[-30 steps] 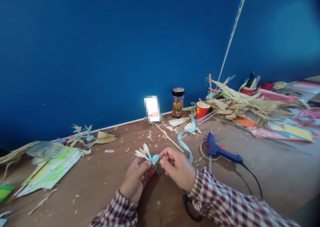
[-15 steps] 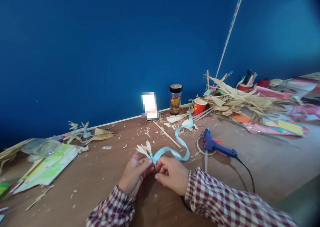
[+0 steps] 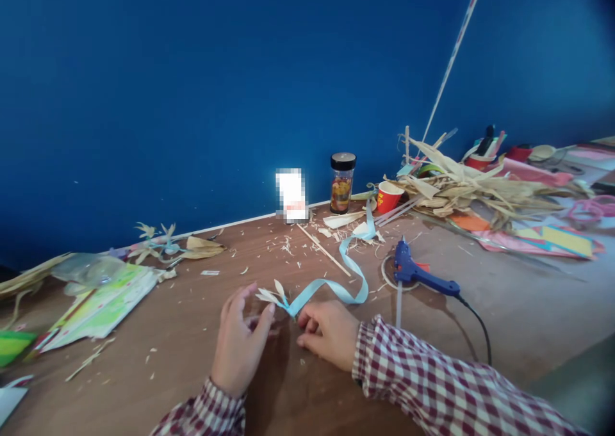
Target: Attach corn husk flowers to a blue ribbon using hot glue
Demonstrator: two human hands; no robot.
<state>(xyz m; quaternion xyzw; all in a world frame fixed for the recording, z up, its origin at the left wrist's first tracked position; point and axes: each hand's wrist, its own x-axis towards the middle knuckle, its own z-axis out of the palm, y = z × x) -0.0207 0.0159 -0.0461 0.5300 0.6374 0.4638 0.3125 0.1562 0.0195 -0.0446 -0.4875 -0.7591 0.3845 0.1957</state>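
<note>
A small flower of pale corn husk petals [image 3: 270, 293] sits low over the brown table, with a light blue ribbon [image 3: 331, 287] running from its base to the back right. My right hand [image 3: 327, 332] is closed in a pinch at the flower's base, where the ribbon meets it. My left hand [image 3: 237, 346] lies just left of the flower with its fingers stretched and spread, fingertips close to the petals and holding nothing.
A blue glue gun [image 3: 418, 277] with a black cord lies to the right. At the back stand a black-lidded jar [image 3: 341, 184], a red cup [image 3: 388, 197] and a heap of dry husks [image 3: 475, 189]. Printed sheets [image 3: 98, 308] and finished husk flowers [image 3: 161, 247] lie left. Husk scraps litter the table [image 3: 192, 333].
My left hand has let go of the flower and opened, sliding left. The right hand keeps its pinch at the flower's base. The ribbon loop has stretched out longer.
</note>
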